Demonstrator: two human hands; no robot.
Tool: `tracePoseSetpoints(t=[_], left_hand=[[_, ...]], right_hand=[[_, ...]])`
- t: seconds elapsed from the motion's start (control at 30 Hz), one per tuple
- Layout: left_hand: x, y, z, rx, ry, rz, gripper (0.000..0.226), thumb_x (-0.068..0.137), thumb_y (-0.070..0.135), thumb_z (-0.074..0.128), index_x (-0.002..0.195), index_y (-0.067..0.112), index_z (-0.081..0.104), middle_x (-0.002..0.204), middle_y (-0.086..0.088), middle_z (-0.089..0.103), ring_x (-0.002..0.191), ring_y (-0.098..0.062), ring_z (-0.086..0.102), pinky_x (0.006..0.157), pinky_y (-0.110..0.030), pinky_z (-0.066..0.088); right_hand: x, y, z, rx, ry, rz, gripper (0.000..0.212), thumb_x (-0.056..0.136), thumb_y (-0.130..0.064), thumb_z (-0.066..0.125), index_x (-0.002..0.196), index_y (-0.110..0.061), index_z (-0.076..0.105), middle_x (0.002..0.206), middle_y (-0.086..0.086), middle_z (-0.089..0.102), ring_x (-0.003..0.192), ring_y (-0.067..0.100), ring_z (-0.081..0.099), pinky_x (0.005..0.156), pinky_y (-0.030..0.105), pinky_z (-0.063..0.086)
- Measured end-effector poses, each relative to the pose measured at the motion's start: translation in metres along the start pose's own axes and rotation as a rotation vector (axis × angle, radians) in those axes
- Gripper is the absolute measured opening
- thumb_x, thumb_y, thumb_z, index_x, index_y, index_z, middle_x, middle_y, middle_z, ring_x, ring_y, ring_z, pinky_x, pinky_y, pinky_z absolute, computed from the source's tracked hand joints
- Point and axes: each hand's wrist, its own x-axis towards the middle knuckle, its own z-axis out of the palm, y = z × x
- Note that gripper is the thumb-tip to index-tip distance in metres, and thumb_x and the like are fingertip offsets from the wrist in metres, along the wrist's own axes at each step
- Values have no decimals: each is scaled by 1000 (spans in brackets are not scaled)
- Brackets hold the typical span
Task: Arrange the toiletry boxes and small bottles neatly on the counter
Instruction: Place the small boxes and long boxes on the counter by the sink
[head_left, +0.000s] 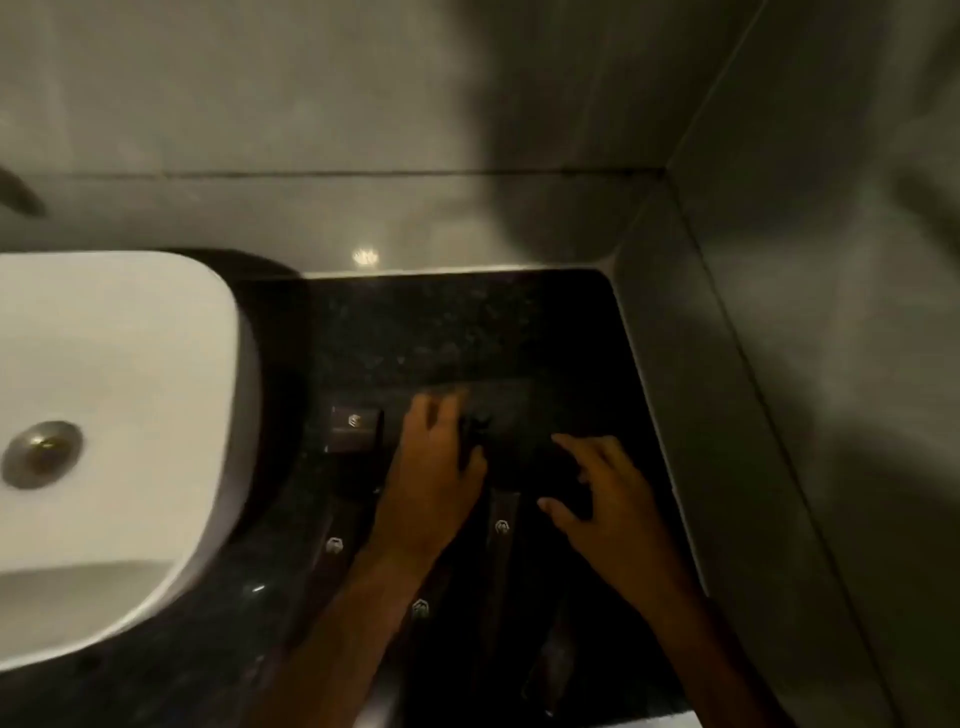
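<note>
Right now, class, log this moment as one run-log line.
scene: dark counter beside white sink | left hand: on dark item, grip unclear | right hand: fingers spread, over counter | small dark box: untouched

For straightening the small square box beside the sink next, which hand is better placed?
Left, probably. The left hand lies just right of the small square box, while the right hand is farther off, toward the wall, and would have to cross over. Blur hides whether the left hand holds something.

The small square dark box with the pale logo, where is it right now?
In the head view, the small square dark box lies on the black counter, between the white sink and the left hand.
</note>
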Motion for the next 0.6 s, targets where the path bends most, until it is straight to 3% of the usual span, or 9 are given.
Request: tracePoseSetpoints(t=[0.1,0.2,0.33,0.47,0.53,0.6], left_hand=[[22,-5,17,40,-4,-4,57,84,19,70,136,23,48,136,-3,43,120,-18,50,97,-22,38],[28,-11,29,78,-24,2,41,85,14,68,124,21,59,124,-1,50,112,-17,54,95,-26,46],[29,-12,40,62,-25,52,32,83,10,70,112,20,64,114,2,55,99,-9,56,85,-14,46],[36,-6,52,69,-73,70,33,82,12,71,113,19,64,114,0,56,101,-15,58,87,-27,51],[34,-6,51,65,-99,33,43,82,17,71,123,22,58,121,1,52,108,-14,56,93,-30,51],[18,-4,38,38,-45,5,54,84,23,70,135,26,51,128,3,48,111,-9,53,95,-23,49]], right_hand=[[15,4,11,8,13,-56,53,80,-30,73,130,-32,55,117,-15,47,99,2,54,86,24,51],[24,8,18,-12,11,-76,34,82,-25,73,115,-26,65,109,-13,52,93,0,55,80,21,51],[44,12,15,-12,130,-80,27,83,-19,72,109,-19,68,107,-7,54,88,3,57,76,22,51],[70,15,17,-120,155,-60,29,82,-27,70,111,-22,65,109,-7,54,91,11,59,77,31,52],[68,15,15,-141,112,-24,46,81,-30,71,125,-25,58,119,-6,51,103,13,57,84,33,52],[46,13,4,-97,143,32,66,81,-31,73,140,-28,45,131,-4,47,113,14,53,92,31,48]])
